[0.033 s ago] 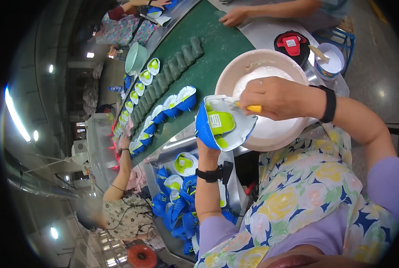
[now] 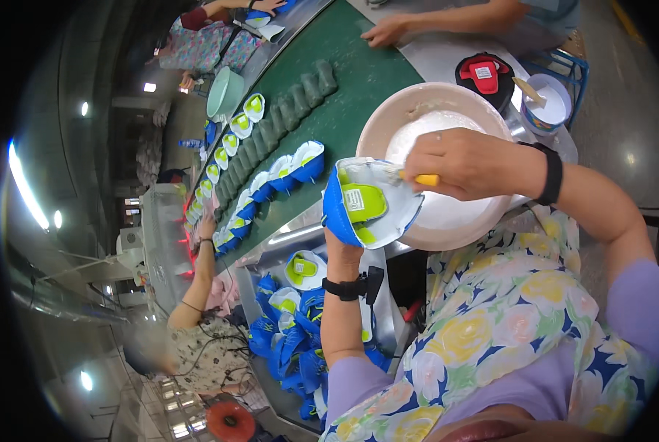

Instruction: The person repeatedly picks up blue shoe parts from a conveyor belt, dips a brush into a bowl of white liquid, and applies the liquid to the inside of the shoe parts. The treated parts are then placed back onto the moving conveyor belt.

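Resting upside down in the left hand (image 2: 342,247), the blue shoe upper (image 2: 366,202) shows its white bottom and lime-green insole patch, held just in front of the person's chest and touching the near rim of the large pale bowl (image 2: 388,121). The left hand's fingers are closed around the heel end from below, a dark watch on that wrist. The right hand (image 2: 466,162) is clamped on a yellow-handled brush (image 2: 422,179), whose tip meets the white edge of the upper. The piece looks light and soft, a fabric shell likely to flex and fold if squeezed, so a grip at the stiffer heel, as now, seems the surest hold; the wet white paste in the bowl would probably make any coated edge slippery and best left untouched. Beyond the bowl stand a small white tub with a stick (image 2: 547,103) and a black and red object (image 2: 484,74). To the left, a green conveyor belt (image 2: 359,81) carries rows of similar blue uppers (image 2: 300,166), and a heap of them (image 2: 293,346) lies below. Other people's arms reach over the belt at the top and left.
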